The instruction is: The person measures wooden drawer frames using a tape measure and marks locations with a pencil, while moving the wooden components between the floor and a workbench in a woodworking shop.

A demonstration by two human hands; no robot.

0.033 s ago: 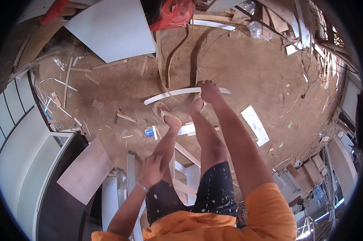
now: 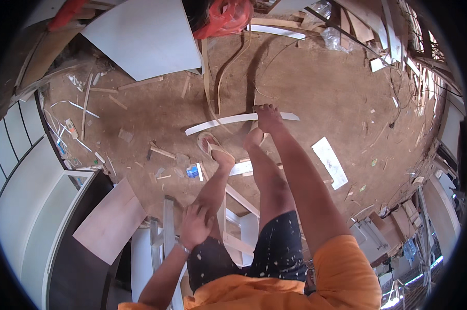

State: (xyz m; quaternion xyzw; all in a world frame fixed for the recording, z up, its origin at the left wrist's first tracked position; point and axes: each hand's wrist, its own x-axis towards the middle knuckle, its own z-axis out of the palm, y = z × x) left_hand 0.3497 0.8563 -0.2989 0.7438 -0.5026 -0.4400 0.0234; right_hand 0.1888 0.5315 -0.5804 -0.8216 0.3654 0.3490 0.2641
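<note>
My left hand [image 2: 195, 226] rests on my left leg near the knee, its fingers laid out and slightly apart, holding nothing. My right arm reaches forward and down to my right foot. There my right hand [image 2: 269, 120] is closed, with its fingers curled over; whatever they grip is hidden beneath them. A long white strip [image 2: 218, 122] lies across the floor in front of my feet and passes by the right hand. My feet wear light sandals [image 2: 204, 140].
A hammer [image 2: 162, 151] lies left of my feet. A large white panel [image 2: 145, 39] and a red plastic bag [image 2: 225, 18] are at the far side. A white offcut [image 2: 330, 163] lies to the right, a pale board [image 2: 111, 221] at the left. Wood scraps litter the floor.
My left hand has shifted very slightly on my leg. The right hand stays at almost the same place by the white strip.
</note>
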